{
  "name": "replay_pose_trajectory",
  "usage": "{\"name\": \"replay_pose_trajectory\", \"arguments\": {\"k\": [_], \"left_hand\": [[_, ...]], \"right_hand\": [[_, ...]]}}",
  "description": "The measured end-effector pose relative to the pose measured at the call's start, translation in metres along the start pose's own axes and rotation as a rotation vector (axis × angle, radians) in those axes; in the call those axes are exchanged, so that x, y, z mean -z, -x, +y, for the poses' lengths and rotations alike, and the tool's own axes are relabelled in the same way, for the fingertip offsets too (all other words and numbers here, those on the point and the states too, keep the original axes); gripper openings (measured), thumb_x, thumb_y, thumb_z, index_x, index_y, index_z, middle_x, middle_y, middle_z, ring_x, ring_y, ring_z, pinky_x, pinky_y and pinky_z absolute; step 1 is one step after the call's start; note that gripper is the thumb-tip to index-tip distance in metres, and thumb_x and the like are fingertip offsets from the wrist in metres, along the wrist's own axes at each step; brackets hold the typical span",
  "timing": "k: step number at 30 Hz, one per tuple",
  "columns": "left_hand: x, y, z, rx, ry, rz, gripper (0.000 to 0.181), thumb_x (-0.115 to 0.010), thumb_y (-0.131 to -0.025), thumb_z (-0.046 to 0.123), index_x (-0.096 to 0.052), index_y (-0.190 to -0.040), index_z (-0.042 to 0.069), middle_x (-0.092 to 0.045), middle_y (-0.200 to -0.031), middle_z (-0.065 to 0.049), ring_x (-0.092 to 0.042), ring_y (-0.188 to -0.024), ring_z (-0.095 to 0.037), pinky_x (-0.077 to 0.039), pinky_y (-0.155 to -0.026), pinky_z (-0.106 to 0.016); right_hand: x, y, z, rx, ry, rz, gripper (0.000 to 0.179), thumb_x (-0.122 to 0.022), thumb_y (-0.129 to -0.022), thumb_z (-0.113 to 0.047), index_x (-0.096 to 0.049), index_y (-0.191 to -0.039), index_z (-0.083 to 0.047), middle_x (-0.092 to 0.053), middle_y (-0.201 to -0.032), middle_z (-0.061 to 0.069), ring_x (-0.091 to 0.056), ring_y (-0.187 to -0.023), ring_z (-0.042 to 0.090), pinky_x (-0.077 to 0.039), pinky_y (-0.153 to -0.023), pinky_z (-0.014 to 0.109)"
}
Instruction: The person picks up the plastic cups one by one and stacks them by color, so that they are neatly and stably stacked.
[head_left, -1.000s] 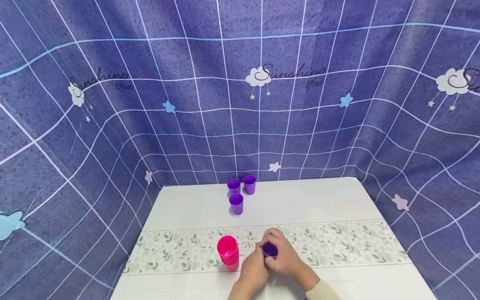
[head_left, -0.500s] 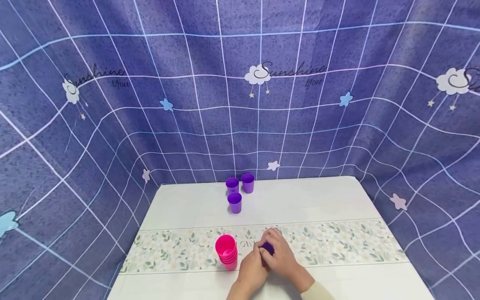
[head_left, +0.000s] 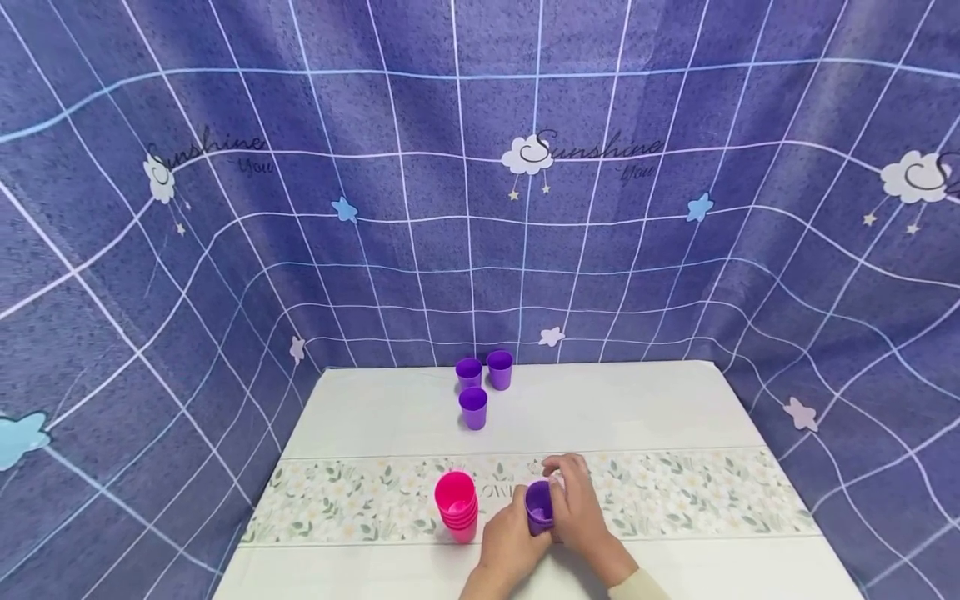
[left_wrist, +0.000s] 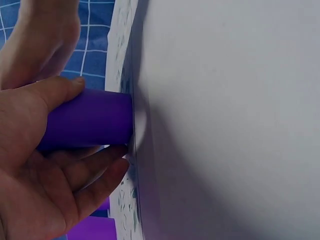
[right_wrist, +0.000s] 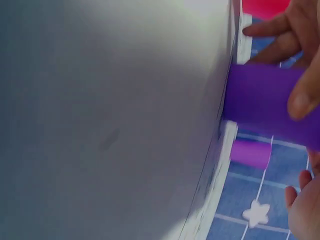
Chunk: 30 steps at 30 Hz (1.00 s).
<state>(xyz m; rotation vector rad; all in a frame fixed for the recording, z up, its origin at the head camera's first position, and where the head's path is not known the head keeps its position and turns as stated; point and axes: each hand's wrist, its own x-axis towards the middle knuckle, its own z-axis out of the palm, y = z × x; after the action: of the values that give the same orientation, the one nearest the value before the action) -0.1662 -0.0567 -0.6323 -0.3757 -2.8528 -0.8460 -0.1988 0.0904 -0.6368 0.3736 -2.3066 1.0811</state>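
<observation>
In the head view a purple cup (head_left: 538, 505), apparently nested in another, stands upright at the front of the table. My left hand (head_left: 508, 546) grips its side from the left. The left wrist view shows that hand's thumb along the purple wall (left_wrist: 92, 117) and fingers beneath it, the base right at the tabletop. My right hand (head_left: 579, 510) is at the cup's right side, its fingers loosely bent and lifted near the rim. In the right wrist view, the right hand's fingertips (right_wrist: 291, 196) hang apart from the cup.
A stack of nested pink cups (head_left: 457, 507) stands just left of my left hand. Farther back are three purple cups (head_left: 473, 409) grouped near the table's far edge. A blue gridded curtain (head_left: 585, 250) encloses the white table (head_left: 637, 408), which has a floral band across it.
The right hand has lifted its fingers off the cup's mouth and shifted slightly right, uncovering the rim. The left hand keeps its grip. Pink and far purple cups stay put.
</observation>
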Motion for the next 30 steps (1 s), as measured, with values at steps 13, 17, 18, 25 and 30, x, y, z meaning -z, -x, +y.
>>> {"name": "replay_pose_trajectory", "arguments": {"k": [13, 17, 18, 25, 30], "left_hand": [[-0.001, 0.002, 0.000, 0.038, 0.087, 0.008, 0.066, -0.092, -0.075, 0.038, -0.064, -0.129, 0.011, -0.081, -0.102, -0.008, -0.078, -0.090, -0.025, -0.061, -0.077, -0.041], [-0.001, 0.002, -0.001, 0.056, 0.105, -0.002, 0.061, -0.092, -0.074, 0.036, -0.068, -0.126, 0.013, -0.082, -0.101, -0.006, -0.079, -0.090, -0.023, -0.061, -0.078, -0.040], [-0.001, 0.002, -0.002, 0.058, 0.107, -0.004, 0.060, -0.092, -0.074, 0.036, -0.069, -0.124, 0.014, -0.082, -0.100, -0.005, -0.079, -0.089, -0.023, -0.061, -0.077, -0.039], [0.002, 0.002, -0.002, 0.073, 0.107, -0.021, 0.059, -0.092, -0.073, 0.036, -0.070, -0.123, 0.013, -0.082, -0.100, -0.007, -0.079, -0.090, -0.024, -0.061, -0.078, -0.040], [0.001, -0.001, -0.001, 0.075, 0.111, -0.045, 0.058, -0.091, -0.074, 0.036, -0.070, -0.122, 0.011, -0.082, -0.101, -0.009, -0.079, -0.092, -0.027, -0.061, -0.080, -0.044]], "right_hand": [[0.009, -0.021, 0.019, 0.048, 0.048, -0.024, 0.014, -0.057, -0.096, -0.004, -0.068, -0.106, -0.005, -0.071, -0.107, 0.004, -0.058, -0.115, 0.028, -0.050, -0.099, 0.055], [0.008, -0.029, 0.021, 0.013, 0.057, -0.072, 0.014, -0.061, -0.095, -0.007, -0.068, -0.107, -0.007, -0.070, -0.110, 0.002, -0.059, -0.119, 0.029, -0.051, -0.103, 0.057], [0.007, -0.031, 0.022, 0.008, 0.053, -0.081, 0.014, -0.062, -0.095, -0.008, -0.068, -0.107, -0.008, -0.070, -0.110, 0.002, -0.059, -0.120, 0.030, -0.051, -0.105, 0.057], [-0.006, -0.047, 0.031, 0.108, 0.074, -0.099, 0.012, -0.066, -0.091, -0.011, -0.067, -0.103, -0.007, -0.072, -0.107, 0.008, -0.061, -0.119, 0.038, -0.040, -0.112, 0.064], [-0.011, -0.062, 0.040, 0.159, 0.180, -0.163, 0.026, -0.070, -0.091, -0.017, -0.072, -0.114, -0.006, -0.072, -0.127, 0.016, -0.061, -0.130, 0.042, -0.035, -0.117, 0.073]]}}
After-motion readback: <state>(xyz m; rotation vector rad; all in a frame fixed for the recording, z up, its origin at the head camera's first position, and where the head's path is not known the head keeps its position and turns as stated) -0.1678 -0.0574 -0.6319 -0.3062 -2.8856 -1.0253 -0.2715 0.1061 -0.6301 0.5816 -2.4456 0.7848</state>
